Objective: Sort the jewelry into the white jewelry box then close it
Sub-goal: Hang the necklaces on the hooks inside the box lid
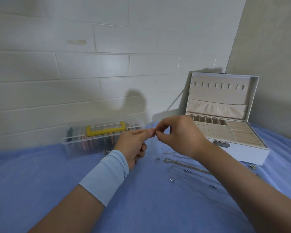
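Against the wall at left, a clear case [91, 140] with a yellow handle is partly hidden by the left grip [133, 143]. It is closed fingertip to fingertip with the right grip [176, 133] on a jewelry piece [155, 137], too thin to be identified. Beneath the right wrist, a chain [183, 165] is partly covered on the blue cloth [40, 174]. At right, the white jewelry box [242, 152] is stood open.

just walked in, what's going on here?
A person's left hand and right hand pinch one tiny thin piece between them above the blue cloth; I cannot tell what it is. The white box stands open at right. A chain and small bits lie loose on the cloth. A clear case sits by the wall.
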A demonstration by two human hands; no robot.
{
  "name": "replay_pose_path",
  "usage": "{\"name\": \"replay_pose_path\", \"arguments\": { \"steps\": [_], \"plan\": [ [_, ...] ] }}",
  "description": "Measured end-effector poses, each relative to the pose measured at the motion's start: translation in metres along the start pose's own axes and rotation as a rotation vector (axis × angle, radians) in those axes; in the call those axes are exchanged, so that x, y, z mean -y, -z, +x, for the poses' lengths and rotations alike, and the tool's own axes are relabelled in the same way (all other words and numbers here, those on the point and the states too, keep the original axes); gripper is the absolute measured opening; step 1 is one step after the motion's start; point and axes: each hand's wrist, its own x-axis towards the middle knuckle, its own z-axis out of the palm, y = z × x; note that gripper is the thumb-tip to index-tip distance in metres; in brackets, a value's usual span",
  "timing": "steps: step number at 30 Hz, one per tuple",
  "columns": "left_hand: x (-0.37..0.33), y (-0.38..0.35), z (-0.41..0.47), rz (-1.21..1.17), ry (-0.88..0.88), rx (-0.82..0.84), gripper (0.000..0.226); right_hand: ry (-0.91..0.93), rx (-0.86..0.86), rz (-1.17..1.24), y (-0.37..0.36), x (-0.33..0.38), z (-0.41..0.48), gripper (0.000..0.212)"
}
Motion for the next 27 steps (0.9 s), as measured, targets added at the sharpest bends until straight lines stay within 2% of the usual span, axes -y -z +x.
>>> {"name": "replay_pose_path", "arguments": {
  "steps": [3, 6, 8, 15, 17, 22, 25, 27],
  "plan": [
    [0.0, 0.002, 0.0, 0.108, -0.092, -0.022, 0.018, -0.116, 0.057, 0.298, 0.008, -0.003, 0.0, 0.012],
    [-0.002, 0.0, -0.002, 0.139, -0.261, -0.021, 0.007, -0.173, 0.121, 0.415, 0.012, -0.004, 0.0, 0.014],
    [-0.003, -0.001, -0.004, 0.219, -0.386, -0.039, 0.014, -0.21, 0.153, 0.496, 0.012, -0.006, 0.001, 0.015],
    [-0.004, 0.012, 0.0, 0.545, -0.743, -0.073, 0.024, -0.248, 0.198, 0.599, 0.013, -0.007, 0.002, 0.013],
    [-0.003, 0.014, 0.002, 0.63, -0.812, -0.074, 0.02, -0.262, 0.195, 0.63, 0.013, -0.008, 0.002, 0.012],
    [-0.001, 0.01, 0.001, 0.677, -0.836, -0.049, 0.016, -0.257, 0.209, 0.649, 0.015, -0.013, 0.004, 0.011],
    [-0.002, 0.003, -0.002, 0.463, -0.733, -0.035, 0.019, -0.257, 0.214, 0.679, 0.015, -0.012, 0.004, 0.006],
    [-0.003, -0.001, -0.005, 0.268, -0.565, 0.007, 0.019, -0.272, 0.189, 0.721, 0.012, -0.01, 0.004, 0.002]
  ]
}}
